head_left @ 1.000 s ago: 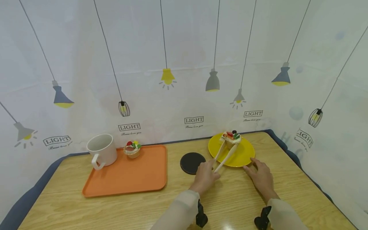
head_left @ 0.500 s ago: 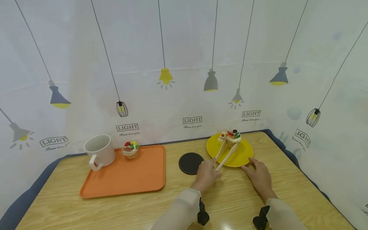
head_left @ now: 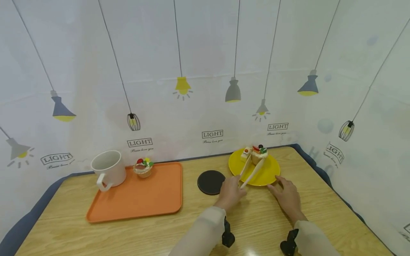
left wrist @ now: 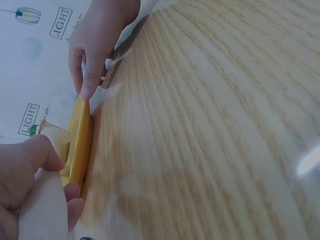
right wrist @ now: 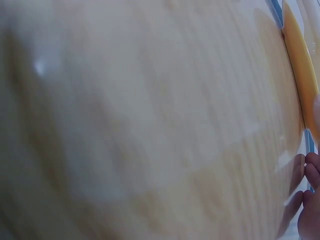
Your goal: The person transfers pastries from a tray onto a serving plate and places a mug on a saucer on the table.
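Observation:
My left hand point(head_left: 231, 193) grips a pair of pale tongs point(head_left: 254, 174), their two arms spread apart toward a fruit-topped tart point(head_left: 256, 159). That tart stands on the yellow plate point(head_left: 237, 165), with a tong tip at either side of its base in the head view. Just left of it on the plate is a small white cake piece point(head_left: 245, 153) with a red topping. At the plate's near right rim, my right hand point(head_left: 287, 197) holds the edge between thumb and fingers. In the left wrist view the right thumb point(left wrist: 88, 90) presses the rim.
An orange tray point(head_left: 150, 192) lies on the left of the wooden table, bearing another fruit tart point(head_left: 143, 170). A white mug point(head_left: 110, 170) overlaps the tray's back left corner. Between tray and plate lies a black round coaster point(head_left: 210, 182). A printed curtain point(head_left: 179, 135) hangs behind.
The white cake piece shows more fully beside the tart, with the tongs' left arm no longer covering it. The whole head view has shifted slightly; both hands stay almost in place.

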The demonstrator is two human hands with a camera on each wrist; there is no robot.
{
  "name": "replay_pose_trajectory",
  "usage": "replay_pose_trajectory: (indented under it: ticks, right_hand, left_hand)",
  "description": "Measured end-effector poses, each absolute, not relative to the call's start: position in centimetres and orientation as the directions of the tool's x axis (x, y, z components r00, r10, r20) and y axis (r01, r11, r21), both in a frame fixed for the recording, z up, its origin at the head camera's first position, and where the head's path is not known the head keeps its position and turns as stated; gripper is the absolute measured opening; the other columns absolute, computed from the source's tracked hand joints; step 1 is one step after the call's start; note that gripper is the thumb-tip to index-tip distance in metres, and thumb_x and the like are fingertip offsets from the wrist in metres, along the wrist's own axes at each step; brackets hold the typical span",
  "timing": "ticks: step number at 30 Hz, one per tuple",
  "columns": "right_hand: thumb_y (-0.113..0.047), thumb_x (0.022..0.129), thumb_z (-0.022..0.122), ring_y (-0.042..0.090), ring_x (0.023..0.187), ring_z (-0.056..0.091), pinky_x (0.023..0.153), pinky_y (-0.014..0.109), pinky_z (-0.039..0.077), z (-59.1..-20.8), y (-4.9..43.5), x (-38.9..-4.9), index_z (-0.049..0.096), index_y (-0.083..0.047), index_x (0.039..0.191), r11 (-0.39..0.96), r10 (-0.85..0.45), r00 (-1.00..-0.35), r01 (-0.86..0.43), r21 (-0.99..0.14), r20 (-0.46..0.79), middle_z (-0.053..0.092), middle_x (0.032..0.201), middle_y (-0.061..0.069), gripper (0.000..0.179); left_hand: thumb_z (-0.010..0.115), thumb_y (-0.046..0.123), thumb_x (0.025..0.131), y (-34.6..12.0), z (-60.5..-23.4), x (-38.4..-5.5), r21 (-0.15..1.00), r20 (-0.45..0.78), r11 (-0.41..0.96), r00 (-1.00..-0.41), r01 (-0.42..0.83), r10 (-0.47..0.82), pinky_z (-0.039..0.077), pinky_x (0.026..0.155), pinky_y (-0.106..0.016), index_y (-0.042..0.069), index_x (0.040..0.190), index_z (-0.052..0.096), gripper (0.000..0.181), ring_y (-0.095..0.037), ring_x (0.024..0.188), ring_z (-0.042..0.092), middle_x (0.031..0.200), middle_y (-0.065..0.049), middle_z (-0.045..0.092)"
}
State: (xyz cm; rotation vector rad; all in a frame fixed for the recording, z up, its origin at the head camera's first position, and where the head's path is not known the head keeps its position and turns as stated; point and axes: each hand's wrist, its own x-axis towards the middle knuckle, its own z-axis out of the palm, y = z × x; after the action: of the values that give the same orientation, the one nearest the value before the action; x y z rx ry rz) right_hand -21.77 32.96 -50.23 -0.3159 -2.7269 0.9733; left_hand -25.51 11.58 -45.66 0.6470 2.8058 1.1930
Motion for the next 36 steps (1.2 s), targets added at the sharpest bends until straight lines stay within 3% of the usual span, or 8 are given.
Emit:
replay_pose_trajectory:
  ticks: [14,22,36]
  right_hand:
    - [-0.045,0.09,0.055,0.044,0.12,0.037,0.099,0.057,0.027,-49.8,32.8,-21.5,0.038,0.001,0.139,0.748,0.287,-0.952,0.152,-0.646,0.109,0.04,0.132,0.028,0.069]
    - [-0.044,0.09,0.055,0.044,0.119,0.037,0.098,0.057,0.028,-49.8,32.9,-21.5,0.038,0.002,0.138,0.753,0.281,-0.952,0.139,-0.643,0.124,0.042,0.131,0.028,0.069]
    - [-0.047,0.09,0.054,0.044,0.118,0.039,0.096,0.058,0.029,-49.7,32.9,-21.5,0.039,0.002,0.138,0.762,0.283,-0.951,0.146,-0.631,0.121,0.042,0.13,0.029,0.07]
  left_hand:
    - [0.072,0.01,0.077,12.5,-45.5,-26.0,0.672,0.093,0.67,-0.934,0.315,0.346,0.047,0.058,-0.025,0.003,0.122,0.061,0.047,-0.012,0.068,0.057,0.103,-0.01,0.066]
    - [0.075,0.012,0.076,13.0,-45.2,-26.4,0.649,0.111,0.677,-0.924,0.346,0.365,0.046,0.057,-0.025,0.002,0.109,0.065,0.037,-0.013,0.066,0.055,0.085,-0.006,0.064]
    - [0.074,0.012,0.077,13.3,-44.8,-26.4,0.641,0.104,0.681,-0.92,0.353,0.379,0.044,0.054,-0.025,0.001,0.103,0.065,0.03,-0.013,0.064,0.053,0.079,-0.004,0.061]
